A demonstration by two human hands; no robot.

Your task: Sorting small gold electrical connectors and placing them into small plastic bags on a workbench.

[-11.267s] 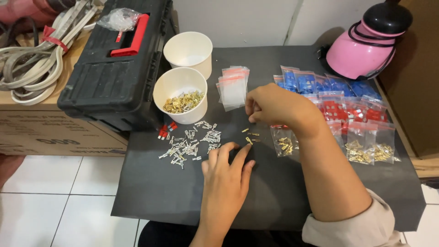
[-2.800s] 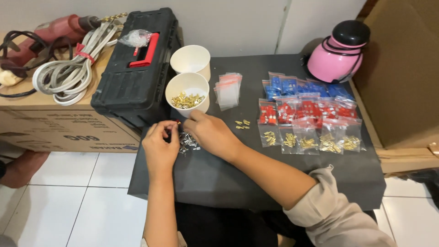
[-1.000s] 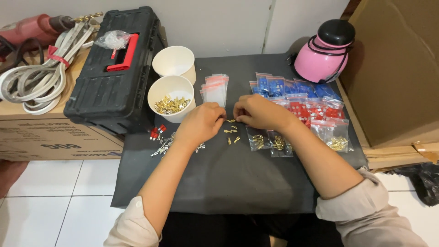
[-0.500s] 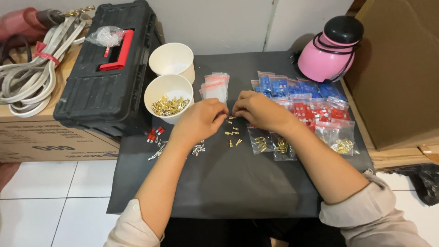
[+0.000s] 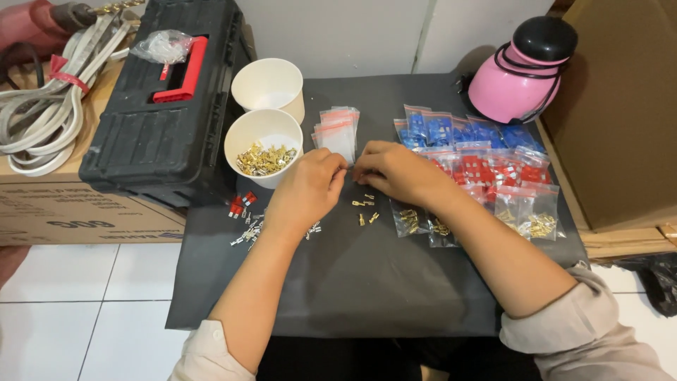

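Black mat (image 5: pixel 367 282) | left hand (image 5: pixel 307 190) – right hand (image 5: pixel 395 173) fingertips meeting above brass terminals (image 5: pixel 364 209)

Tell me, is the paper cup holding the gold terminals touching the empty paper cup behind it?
Cannot tell. In the head view the cup of gold terminals overlaps the base of the empty cup, so any gap is hidden.

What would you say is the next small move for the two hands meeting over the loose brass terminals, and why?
Probably drop the small piece pinched between the left hand and right hand into the cup of brass terminals. The fingertips meet at one point, that cup stands just beside the left hand, and a few loose terminals wait below.
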